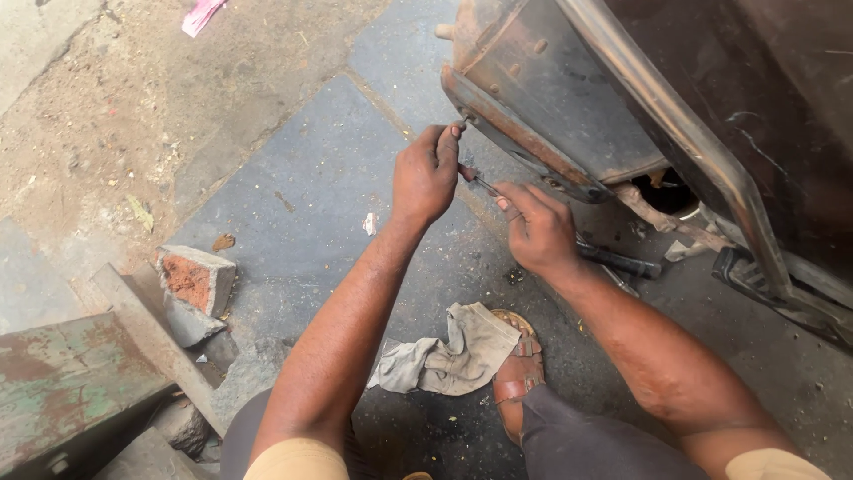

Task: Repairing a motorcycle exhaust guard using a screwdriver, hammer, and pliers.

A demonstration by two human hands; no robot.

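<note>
Both hands at frame centre: left hand [426, 173] pinching thin tool [484, 185] against rusty panel edge [520, 142], right hand [538, 231] clamped round it, steadying.

Rusty brown metal panel [533, 98], grey rag [453, 356]

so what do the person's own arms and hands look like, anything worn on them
Both hands, the left hand and the right hand, are bare: no gloves, rings or watch show. The forearms are bare too. Short beige fabric sleeves end at the upper arms, at the frame's bottom edge. Fingernails look short.
</note>
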